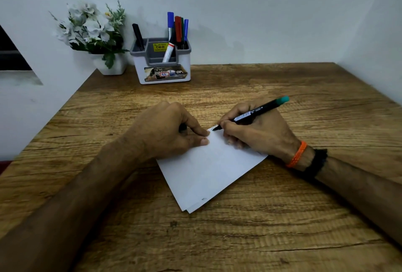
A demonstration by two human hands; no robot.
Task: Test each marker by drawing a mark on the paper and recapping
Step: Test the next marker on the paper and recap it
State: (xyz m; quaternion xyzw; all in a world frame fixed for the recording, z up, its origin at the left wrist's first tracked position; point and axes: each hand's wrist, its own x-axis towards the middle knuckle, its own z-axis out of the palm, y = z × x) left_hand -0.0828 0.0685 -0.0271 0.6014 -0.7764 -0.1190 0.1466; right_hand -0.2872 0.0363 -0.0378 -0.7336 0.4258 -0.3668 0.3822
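A white sheet of paper (208,171) lies at a slant on the wooden table (282,217). My right hand (258,132) grips a black marker with a green end (261,110), its tip touching the paper's far corner, where a small dark mark shows. My left hand (167,130) rests on the paper's left edge with fingers curled round a dark object, likely the marker's cap, mostly hidden. Thumb and forefinger tips press the paper. A grey and white pen holder (162,69) at the back holds several markers (178,30) in blue, red, green and black.
A white pot of artificial flowers (93,32) stands left of the holder by the wall. Walls close in the table at the back and on both sides. Bare wood lies in front of the paper and to its right.
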